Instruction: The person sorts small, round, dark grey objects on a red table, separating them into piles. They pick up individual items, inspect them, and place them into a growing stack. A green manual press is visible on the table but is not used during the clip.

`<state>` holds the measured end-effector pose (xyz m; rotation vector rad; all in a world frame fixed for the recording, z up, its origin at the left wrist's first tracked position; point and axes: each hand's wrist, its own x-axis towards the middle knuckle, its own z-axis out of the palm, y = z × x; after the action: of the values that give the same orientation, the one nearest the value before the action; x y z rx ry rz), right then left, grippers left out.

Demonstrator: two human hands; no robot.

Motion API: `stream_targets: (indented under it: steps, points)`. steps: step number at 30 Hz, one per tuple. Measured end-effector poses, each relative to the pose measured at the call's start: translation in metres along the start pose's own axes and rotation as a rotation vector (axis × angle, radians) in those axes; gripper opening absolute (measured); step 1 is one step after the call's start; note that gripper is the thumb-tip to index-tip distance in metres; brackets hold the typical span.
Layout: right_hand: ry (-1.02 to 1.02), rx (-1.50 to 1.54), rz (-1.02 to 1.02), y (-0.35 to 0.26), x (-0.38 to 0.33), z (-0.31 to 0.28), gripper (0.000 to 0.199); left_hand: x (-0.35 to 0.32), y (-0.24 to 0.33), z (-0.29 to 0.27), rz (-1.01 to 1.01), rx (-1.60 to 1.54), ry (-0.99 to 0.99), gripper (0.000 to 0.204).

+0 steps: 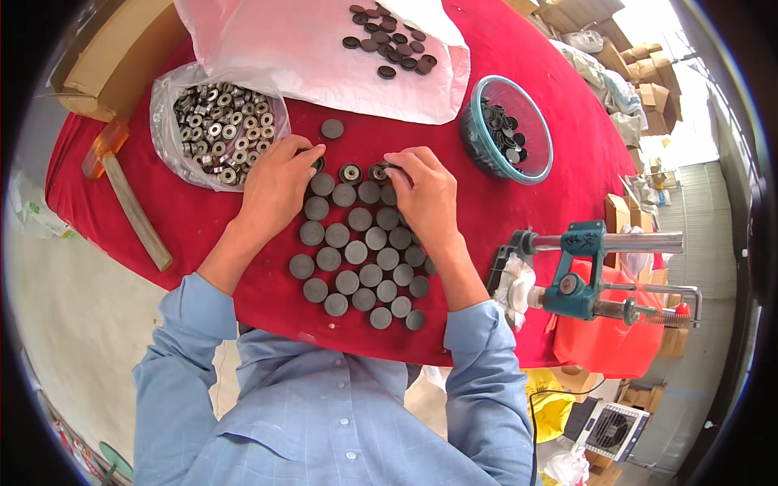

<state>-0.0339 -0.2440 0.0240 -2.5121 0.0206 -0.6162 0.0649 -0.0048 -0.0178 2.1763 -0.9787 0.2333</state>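
Observation:
On the red cloth lie several dark grey round caps [356, 252], set out in loose rows between my forearms. At the far end of the rows sits a cap with a metal bearing inside [350, 173]. Left of it, my left hand [278, 183] has thumb and finger closed on a dark round cap [318, 164], partly hidden by the fingertips. My right hand [427, 193] pinches the edge of another cap holding a bearing [377, 172]. A lone grey cap [332, 129] lies just beyond the hands. Metal bearings [223, 134] fill a clear plastic bag [166, 154] beside my left hand.
A hammer [134, 202] with an orange head lies far left, near a cardboard box [121, 61]. Dark discs [395, 46] rest on a white sheet [275, 49]. A blue-rimmed bowl [547, 142] holds more discs. A teal hand press [577, 279] stands at right.

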Motion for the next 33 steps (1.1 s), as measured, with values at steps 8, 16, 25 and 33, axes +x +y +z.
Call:
stream_targets:
  steps: [8, 16, 25, 33]
  points:
    - [-0.044, -0.072, -0.124, 0.005, -0.013, 0.01, 0.021, 0.002, 0.01, -0.008, -0.147, -0.171, 0.013, 0.037]
    - [-0.097, -0.213, -0.135, -0.007, -0.035, 0.003, 0.041, 0.002, 0.007, -0.009, -0.12, -0.28, 0.13, 0.033]
    - [-0.119, -0.206, -0.076, -0.003, -0.033, 0.004, 0.038, 0.005, 0.021, -0.014, -0.031, -0.22, 0.169, 0.034]
    - [-0.061, -0.174, -0.026, -0.002, -0.038, 0.012, 0.038, 0.013, 0.025, 0.015, 0.112, -0.183, 0.003, 0.028]
